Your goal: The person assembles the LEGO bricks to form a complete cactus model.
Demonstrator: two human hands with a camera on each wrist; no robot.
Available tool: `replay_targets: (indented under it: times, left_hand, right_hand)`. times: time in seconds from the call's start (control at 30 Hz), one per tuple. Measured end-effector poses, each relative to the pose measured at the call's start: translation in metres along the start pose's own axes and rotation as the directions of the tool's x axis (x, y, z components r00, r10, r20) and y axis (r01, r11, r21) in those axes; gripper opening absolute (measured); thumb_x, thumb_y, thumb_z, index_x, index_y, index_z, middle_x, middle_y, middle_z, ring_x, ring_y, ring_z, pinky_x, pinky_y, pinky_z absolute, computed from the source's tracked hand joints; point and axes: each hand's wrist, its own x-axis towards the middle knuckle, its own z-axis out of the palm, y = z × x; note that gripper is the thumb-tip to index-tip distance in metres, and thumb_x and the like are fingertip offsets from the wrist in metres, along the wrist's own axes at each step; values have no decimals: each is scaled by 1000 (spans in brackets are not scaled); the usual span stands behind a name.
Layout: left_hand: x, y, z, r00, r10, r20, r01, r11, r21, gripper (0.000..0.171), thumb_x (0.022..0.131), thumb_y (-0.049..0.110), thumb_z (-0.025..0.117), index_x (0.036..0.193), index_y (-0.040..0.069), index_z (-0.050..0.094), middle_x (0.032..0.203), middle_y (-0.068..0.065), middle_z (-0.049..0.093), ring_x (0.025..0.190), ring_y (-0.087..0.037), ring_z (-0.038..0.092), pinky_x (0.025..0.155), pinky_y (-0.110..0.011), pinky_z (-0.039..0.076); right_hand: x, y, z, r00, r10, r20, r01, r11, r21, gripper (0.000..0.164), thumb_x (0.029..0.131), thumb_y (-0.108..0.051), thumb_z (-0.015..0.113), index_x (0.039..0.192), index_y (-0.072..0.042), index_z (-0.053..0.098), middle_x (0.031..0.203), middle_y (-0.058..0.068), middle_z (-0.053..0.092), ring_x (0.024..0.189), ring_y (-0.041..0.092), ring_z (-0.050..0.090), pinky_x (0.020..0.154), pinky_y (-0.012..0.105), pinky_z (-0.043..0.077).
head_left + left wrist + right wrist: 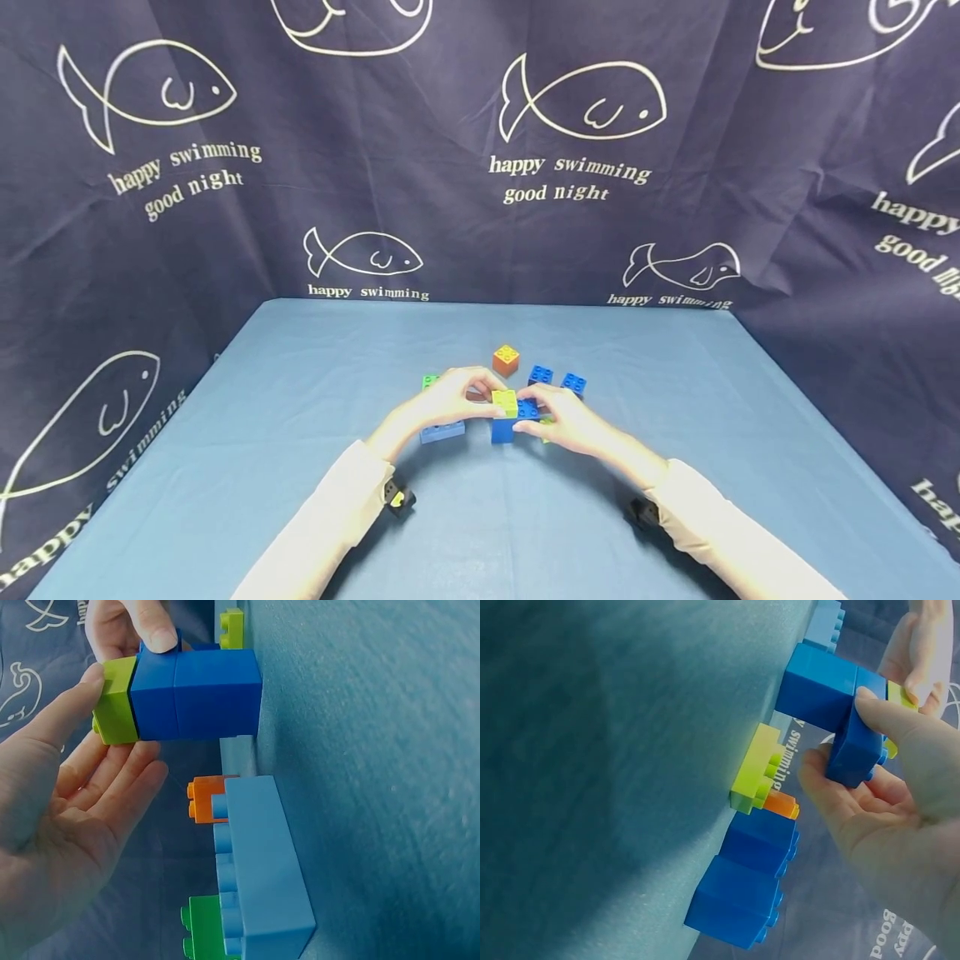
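Note:
A small yellow-green brick (505, 401) sits at the left end of a blue brick (857, 742), which rests on another blue brick (219, 694) standing on the table. My left hand (452, 397) pinches the yellow-green brick, thumb on the near side and fingers on the far side. From the right, my right hand (573, 422) grips the upper blue brick by the end that juts out past the lower one. In the right wrist view its thumb presses one side of that brick, with the fingers round the other.
Left of the stack lie a long light-blue brick (270, 862) and a green brick (205, 926). An orange brick (506, 361) stands behind. To the right are two blue bricks (541, 375) (735, 900) and a yellow-green brick (757, 769). Dark fabric hangs around the blue-covered table (510, 533).

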Motion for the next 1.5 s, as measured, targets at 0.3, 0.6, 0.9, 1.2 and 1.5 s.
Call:
replay_targets:
  times: [0.3,0.6,0.9,1.2,1.5]
  left_hand:
    - [2,4,2,999,44,20,-45,998,44,29,83,24,71,107,11,64,106,-3,64,95,-15,63,90,-32,52]
    - [2,2,1,999,36,30,-38,998,45,29,82,22,72,107,11,63,109,-4,64,97,-16,62,94,-32,49]
    - [2,6,1,998,61,13,-62,990,124,28,84,23,71,108,10,62,108,-4,64,95,-15,63,91,-30,50]
    - [-1,7,2,999,40,4,-40,995,94,26,83,19,72,106,9,62,104,-3,64,93,-14,64,92,-31,50]
    - [-1,0,4,999,27,-18,-26,999,28,29,81,21,73,107,10,64,105,-1,65,96,-13,63,94,-33,49]
  right_hand:
    - [-2,5,-2,1000,15,-8,-15,1000,9,44,80,-27,74,114,-2,61,108,12,66,95,25,63,81,38,55]
    - [1,3,-4,1000,-4,2,4,1000,12,43,81,-26,73,114,-1,61,109,13,66,94,24,62,80,37,55]
    - [1,2,-5,1000,-4,-9,4,1000,9,44,80,-26,74,114,0,61,108,13,66,93,23,62,80,38,55]
    - [0,1,-1,999,-33,-11,33,999,13,40,83,-25,72,114,-3,60,106,9,66,92,19,60,82,36,54]
    - [2,1,0,1000,6,-3,-6,997,77,38,87,-33,66,116,-9,61,109,2,66,101,18,61,87,36,53]
